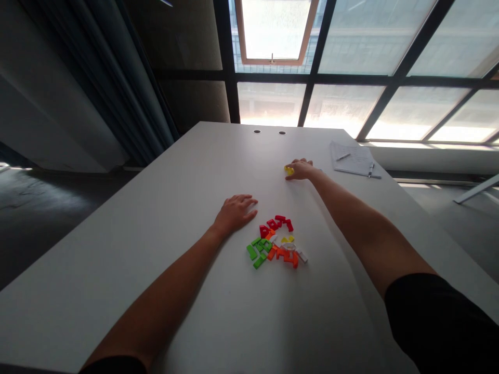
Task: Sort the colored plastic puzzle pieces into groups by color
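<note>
My right hand (pixel 301 169) reaches out over the far part of the table, its fingers closed around yellow plastic pieces (pixel 289 170); their exact shapes are partly hidden. Nearer to me, my left hand (pixel 236 212) lies on the tabletop with fingers stretched and nothing in it. Just right of it is a loose heap of plastic letter-like pieces. Red pieces (pixel 272 224) are at its far side, green ones (pixel 260 249) at the left, orange ones (pixel 286 255) at the near side. A few yellow pieces (pixel 287 239) and white pieces (pixel 302 256) lie among them.
The white table (pixel 156 218) reaches toward the windows. Papers (pixel 353 157) with a pen (pixel 343 157) on them lie at its far right. Two round holes (pixel 281 133) are near the far edge. A dark curtain (pixel 128 93) hangs at the left.
</note>
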The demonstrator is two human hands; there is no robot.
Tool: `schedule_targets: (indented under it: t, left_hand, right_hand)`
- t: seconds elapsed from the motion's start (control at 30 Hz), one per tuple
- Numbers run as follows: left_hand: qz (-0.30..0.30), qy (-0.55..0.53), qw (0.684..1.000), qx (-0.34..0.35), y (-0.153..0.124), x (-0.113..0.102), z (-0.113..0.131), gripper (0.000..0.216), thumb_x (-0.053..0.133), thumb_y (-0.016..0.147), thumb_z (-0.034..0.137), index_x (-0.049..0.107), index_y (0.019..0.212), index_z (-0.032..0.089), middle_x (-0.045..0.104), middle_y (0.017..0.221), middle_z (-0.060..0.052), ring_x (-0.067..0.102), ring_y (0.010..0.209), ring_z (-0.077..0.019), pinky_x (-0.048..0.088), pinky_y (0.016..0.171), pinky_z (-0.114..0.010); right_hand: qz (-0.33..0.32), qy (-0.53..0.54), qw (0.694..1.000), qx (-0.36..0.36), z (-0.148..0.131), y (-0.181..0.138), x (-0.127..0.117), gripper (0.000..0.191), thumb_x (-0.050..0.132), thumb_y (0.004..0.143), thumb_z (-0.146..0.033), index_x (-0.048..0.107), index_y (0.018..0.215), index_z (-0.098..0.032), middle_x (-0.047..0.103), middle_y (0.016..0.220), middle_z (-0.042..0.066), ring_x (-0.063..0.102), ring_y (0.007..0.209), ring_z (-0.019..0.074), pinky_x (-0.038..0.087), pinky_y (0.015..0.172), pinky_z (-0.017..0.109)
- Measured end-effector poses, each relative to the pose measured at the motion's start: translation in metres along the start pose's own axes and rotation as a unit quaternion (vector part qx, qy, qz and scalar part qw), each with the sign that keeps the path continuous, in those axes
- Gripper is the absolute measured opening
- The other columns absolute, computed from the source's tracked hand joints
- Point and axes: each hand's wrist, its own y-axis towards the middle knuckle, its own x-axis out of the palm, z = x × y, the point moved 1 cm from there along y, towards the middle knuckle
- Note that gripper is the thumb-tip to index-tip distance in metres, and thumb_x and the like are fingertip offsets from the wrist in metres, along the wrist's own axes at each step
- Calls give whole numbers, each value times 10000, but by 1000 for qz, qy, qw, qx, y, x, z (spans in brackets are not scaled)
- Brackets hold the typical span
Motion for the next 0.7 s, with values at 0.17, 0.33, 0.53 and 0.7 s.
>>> schedule_targets:
  t: [0.17, 0.33, 0.53, 0.7]
  left_hand:
    - [0, -2, 1000, -3, 1, 1, -2, 396, 737, 1092, 420, 851, 1464, 348, 768, 1644, -71, 692, 1536, -353, 545, 1318, -576]
    - [-8, 0, 1000, -8, 0, 0, -2, 403, 717, 1101, 437, 843, 1475, 355, 762, 1656, -68, 680, 1547, -348, 532, 1327, -566]
    - [-9, -3, 1000, -7, -1, -2, -3, 410, 705, 1099, 444, 840, 1475, 351, 761, 1654, -71, 674, 1550, -348, 527, 1333, -562]
    - [-5, -5, 1000, -5, -1, 0, -5, 401, 705, 1097, 449, 844, 1461, 356, 763, 1652, -69, 676, 1544, -349, 532, 1324, -565]
  right_hand:
    - [-1, -14, 1000, 15, 1, -3, 0, 644, 806, 1069, -598, 731, 1667, -372, 584, 1743, 181, 480, 1587, 531, 403, 1284, 710]
    - [-2, -21, 1000, 17, 4, -6, -2, 602, 796, 1071, -519, 747, 1650, -361, 607, 1709, 192, 514, 1561, 527, 428, 1269, 709]
    - [16, -5, 1000, 14, 7, -6, 2, 605, 774, 1073, -447, 742, 1668, -348, 616, 1710, 207, 536, 1549, 531, 437, 1276, 734]
    - [30, 18, 999, 11, 8, -5, 6, 664, 856, 1038, -379, 732, 1687, -313, 609, 1724, 203, 627, 1477, 463, 502, 1277, 585]
